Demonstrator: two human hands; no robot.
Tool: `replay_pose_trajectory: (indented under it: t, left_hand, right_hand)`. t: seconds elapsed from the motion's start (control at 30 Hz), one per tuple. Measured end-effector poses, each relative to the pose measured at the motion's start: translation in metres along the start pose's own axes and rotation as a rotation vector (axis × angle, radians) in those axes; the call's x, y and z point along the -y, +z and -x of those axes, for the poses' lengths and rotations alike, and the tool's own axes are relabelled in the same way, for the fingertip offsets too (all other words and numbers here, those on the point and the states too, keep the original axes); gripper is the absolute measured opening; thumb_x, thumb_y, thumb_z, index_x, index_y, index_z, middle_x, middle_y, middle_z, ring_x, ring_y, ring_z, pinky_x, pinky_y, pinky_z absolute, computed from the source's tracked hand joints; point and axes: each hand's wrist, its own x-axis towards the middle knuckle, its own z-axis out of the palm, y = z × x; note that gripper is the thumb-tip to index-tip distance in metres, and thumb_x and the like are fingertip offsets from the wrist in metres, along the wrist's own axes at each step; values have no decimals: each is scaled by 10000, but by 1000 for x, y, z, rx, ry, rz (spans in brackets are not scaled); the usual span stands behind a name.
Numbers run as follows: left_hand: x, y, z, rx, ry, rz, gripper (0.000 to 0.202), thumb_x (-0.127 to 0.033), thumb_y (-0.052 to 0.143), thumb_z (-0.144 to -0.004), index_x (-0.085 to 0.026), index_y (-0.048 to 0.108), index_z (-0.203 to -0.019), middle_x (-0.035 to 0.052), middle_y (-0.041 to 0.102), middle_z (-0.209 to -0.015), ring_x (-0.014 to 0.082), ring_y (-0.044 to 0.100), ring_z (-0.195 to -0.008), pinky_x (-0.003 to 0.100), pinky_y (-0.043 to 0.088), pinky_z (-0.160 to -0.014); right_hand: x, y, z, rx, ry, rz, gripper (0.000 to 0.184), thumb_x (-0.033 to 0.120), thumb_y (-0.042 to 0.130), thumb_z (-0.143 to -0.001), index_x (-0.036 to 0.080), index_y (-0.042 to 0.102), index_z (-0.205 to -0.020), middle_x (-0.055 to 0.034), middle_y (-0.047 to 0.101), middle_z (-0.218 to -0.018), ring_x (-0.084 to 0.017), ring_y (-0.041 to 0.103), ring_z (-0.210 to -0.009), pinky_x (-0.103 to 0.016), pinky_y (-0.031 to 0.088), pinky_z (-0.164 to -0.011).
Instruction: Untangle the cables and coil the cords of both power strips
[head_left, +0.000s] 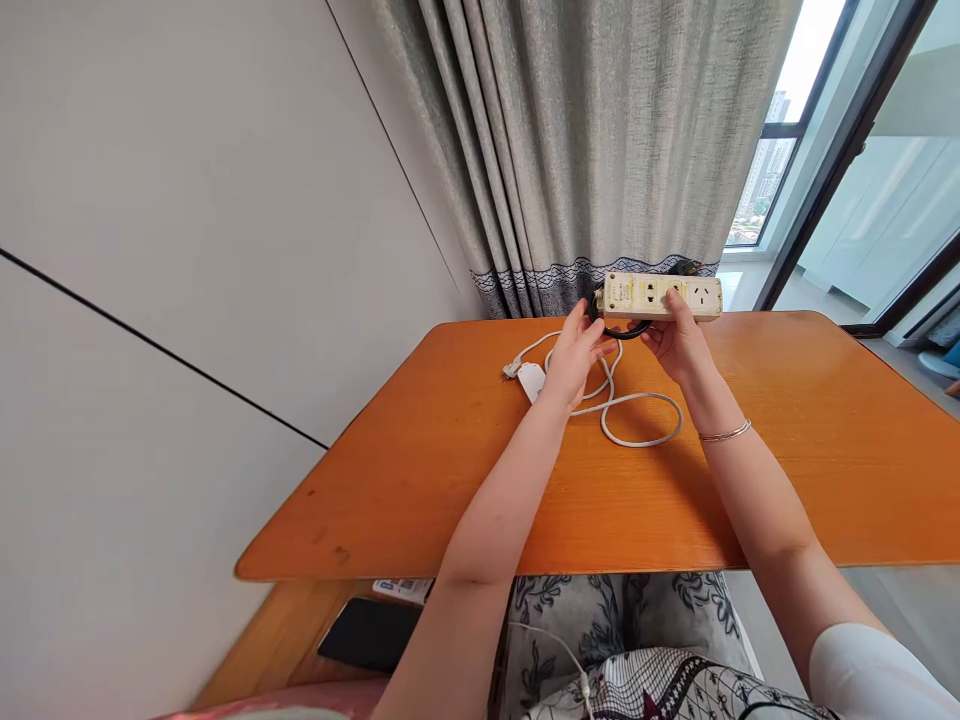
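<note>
A cream-coloured power strip (662, 296) is held above the far part of the table, its socket face turned toward me. My right hand (677, 338) grips it from below, with the thumb pressed on the front among the sockets. At the strip's left end, a black cord (630, 332) loops behind and under it. My left hand (574, 355) is closed around this cord near the strip; some of its fingers are hidden. Beneath both hands a white cable (641, 445) lies in loose loops on the table, with a plug (511, 370) and a flat white piece (532, 380) beside my left wrist.
The orange wooden table (420, 470) stretches across in front of me. A grey curtain (600, 140) hangs behind it, and a pale wall (187, 250) is at left. Below the table's front edge lies a dark flat object (371, 634). A glass door frame (847, 150) stands at right.
</note>
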Motion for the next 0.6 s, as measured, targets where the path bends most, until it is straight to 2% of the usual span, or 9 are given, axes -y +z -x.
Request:
replay_pose_trajectory:
  t: [0.07,0.1,0.23,0.33,0.37,0.5,0.6]
  left_hand:
    - [-1,0,1,-44,-7,-34,537,-241,684,-853,-257,552,-1373,98,569,-1428,234,588,-1303,342,506,-1014]
    - [-2,0,1,-59,-11,-49,550,-219,673,-854,-247,535,-1385,107,551,-1439,226,588,-1302,326,499,-1011]
    - [-9,-1,2,-13,-12,-84,408,-192,611,-877,-214,555,-1280,105,571,-1368,175,674,-1129,273,517,-909]
    - [-11,0,4,47,6,-138,348,-227,607,-876,-217,564,-1221,87,581,-1336,152,695,-1038,269,519,-868]
    - [-11,1,5,62,14,-161,342,-237,607,-872,-219,565,-1211,85,578,-1340,150,696,-1029,271,518,-865]
    - [-9,4,8,121,33,-230,329,-256,610,-854,-222,571,-1179,80,564,-1373,155,695,-1025,285,509,-863]
    - [-9,6,11,159,12,-260,332,-262,618,-845,-216,567,-1170,83,560,-1380,150,691,-998,290,500,-863]
  right_hand:
    - [0,-14,-12,-80,-5,13,564,666,725,-773,181,664,-1056,-59,755,-780,-207,750,-771,-223,537,-493]
    - [1,-23,-18,-130,-14,19,558,663,704,-802,173,661,-1065,-61,751,-777,-201,747,-752,-217,534,-481]
    - [1,-74,-39,-399,-56,63,517,595,687,-874,134,636,-1105,-68,741,-808,-162,729,-686,-196,534,-491]
    - [1,-119,-41,-686,-36,133,421,506,624,-957,139,620,-1164,-64,741,-887,-120,708,-663,-173,523,-507]
    - [1,-134,-40,-738,-21,144,398,473,603,-979,140,606,-1196,-68,740,-928,-107,694,-652,-164,511,-500]
    - [4,-187,-34,-891,46,178,407,409,532,-1028,144,511,-1336,-105,711,-1124,-79,653,-659,-155,489,-486]
    - [7,-214,-38,-920,116,214,353,325,509,-1042,111,528,-1323,-137,690,-1170,-103,679,-777,-192,554,-598]
